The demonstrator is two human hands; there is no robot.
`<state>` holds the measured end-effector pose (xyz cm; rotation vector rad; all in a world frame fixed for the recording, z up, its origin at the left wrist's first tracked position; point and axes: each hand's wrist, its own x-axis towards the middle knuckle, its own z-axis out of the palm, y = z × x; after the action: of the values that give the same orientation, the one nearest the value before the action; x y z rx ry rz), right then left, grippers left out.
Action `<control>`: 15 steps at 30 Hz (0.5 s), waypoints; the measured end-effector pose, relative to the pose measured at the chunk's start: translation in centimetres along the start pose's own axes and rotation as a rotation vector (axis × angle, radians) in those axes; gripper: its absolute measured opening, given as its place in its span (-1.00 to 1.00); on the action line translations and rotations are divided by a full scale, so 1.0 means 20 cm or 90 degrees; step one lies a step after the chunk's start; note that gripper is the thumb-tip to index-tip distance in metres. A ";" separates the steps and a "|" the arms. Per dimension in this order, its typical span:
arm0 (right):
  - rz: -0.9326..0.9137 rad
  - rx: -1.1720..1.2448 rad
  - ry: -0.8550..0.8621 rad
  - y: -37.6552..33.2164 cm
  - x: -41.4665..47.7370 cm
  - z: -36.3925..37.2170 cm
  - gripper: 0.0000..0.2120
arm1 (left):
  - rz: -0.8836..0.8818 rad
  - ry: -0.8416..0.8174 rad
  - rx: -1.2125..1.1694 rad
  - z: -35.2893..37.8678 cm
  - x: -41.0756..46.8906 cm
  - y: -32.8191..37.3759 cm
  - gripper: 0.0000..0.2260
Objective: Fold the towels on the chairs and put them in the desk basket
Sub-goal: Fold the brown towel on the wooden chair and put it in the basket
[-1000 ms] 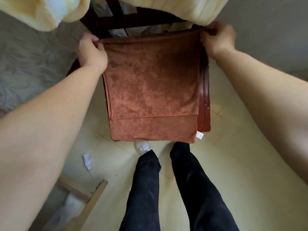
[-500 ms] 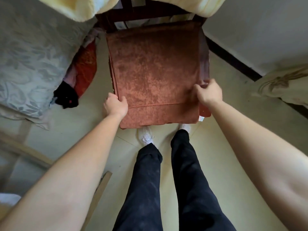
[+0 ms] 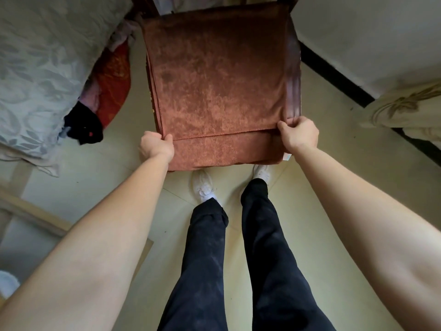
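Note:
A rust-brown towel [image 3: 214, 77] lies folded flat over the seat of a dark red wooden chair [image 3: 294, 75]. Its upper layer ends in a stitched hem just short of the near edge, and the lower layer hangs over the seat's front. My left hand [image 3: 156, 145] pinches the towel's near left corner. My right hand [image 3: 299, 133] pinches the near right corner at the hem. A small white tag [image 3: 287, 158] shows at the lower right corner. No basket is in view.
A bed with a grey leaf-patterned cover [image 3: 40, 68] is at the left, with red and black clothes [image 3: 105, 91] piled beside it. A cream cloth [image 3: 405, 108] lies at the right by the wall. My legs and white shoes [image 3: 202, 186] stand before the chair. A wooden frame [image 3: 35, 216] lies lower left.
My hands moved from the towel's far corners at the chair back to its near corners. The towel now lies flat on the seat. The view has tilted down.

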<state>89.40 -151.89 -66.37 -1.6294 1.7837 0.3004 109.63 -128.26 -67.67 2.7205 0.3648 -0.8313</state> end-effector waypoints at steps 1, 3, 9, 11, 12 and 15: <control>-0.011 0.001 0.011 -0.01 -0.02 -0.01 -0.89 | 0.002 0.007 -0.006 0.00 0.00 0.00 -0.79; -0.019 0.036 0.027 -0.03 -0.04 -0.01 -0.91 | -0.005 0.025 -0.036 0.00 -0.01 0.01 -0.86; 0.117 0.484 -0.115 -0.15 -0.10 -0.07 -0.89 | -0.063 -0.003 -0.293 -0.07 -0.05 0.03 -0.98; 0.182 0.587 -0.154 -0.18 -0.11 -0.11 -0.82 | -0.085 -0.038 -0.399 -0.13 -0.08 0.07 -0.91; 0.197 0.608 -0.168 -0.21 -0.11 -0.13 -0.77 | -0.093 -0.054 -0.442 -0.17 -0.09 0.09 -0.89; 0.161 0.624 -0.178 -0.27 -0.15 -0.22 -0.70 | -0.089 -0.078 -0.520 -0.31 -0.12 0.18 -0.92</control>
<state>92.94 -153.20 -59.86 -0.6379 1.5283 -0.2162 111.98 -129.95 -60.80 1.8960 0.6928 -0.6748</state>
